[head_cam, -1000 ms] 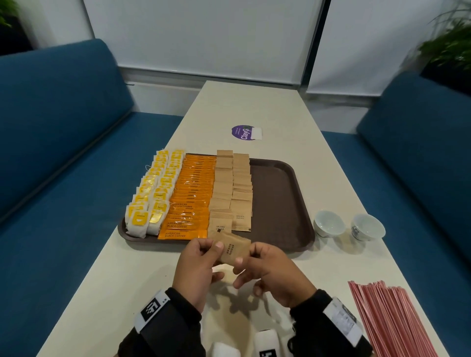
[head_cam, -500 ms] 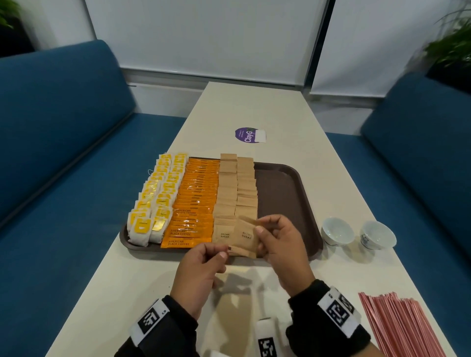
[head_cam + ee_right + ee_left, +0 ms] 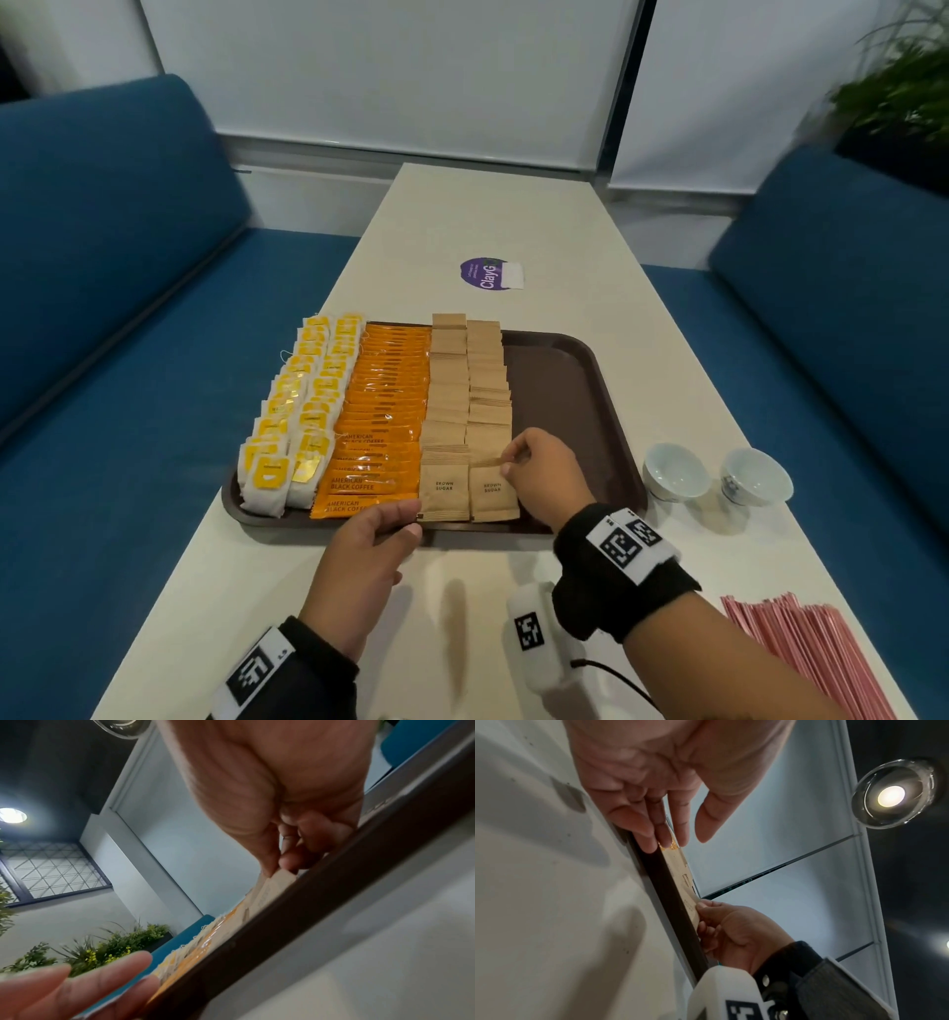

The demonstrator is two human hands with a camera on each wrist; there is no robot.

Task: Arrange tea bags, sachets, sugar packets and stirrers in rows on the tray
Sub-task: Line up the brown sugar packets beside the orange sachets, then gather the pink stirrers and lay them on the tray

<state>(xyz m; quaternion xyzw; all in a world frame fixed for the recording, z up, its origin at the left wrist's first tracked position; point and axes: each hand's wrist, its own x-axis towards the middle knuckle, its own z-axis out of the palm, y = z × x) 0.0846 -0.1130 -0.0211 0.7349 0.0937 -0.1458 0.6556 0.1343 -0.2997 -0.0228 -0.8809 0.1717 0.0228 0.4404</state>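
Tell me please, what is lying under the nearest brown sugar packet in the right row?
Under that brown sugar packet the far edge rests on the next packets of its row, pinched there by the right hand. Beneath its near part the tray floor is covered, not visible.

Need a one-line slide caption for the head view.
Right hand pinches the nearest brown sugar packet into its row on the tray; left hand touches the tray's near edge.

Tray (image 3: 575, 370) right third bare; cups (image 3: 714, 475) just beside right rim; stirrers (image 3: 806, 663) near-right.
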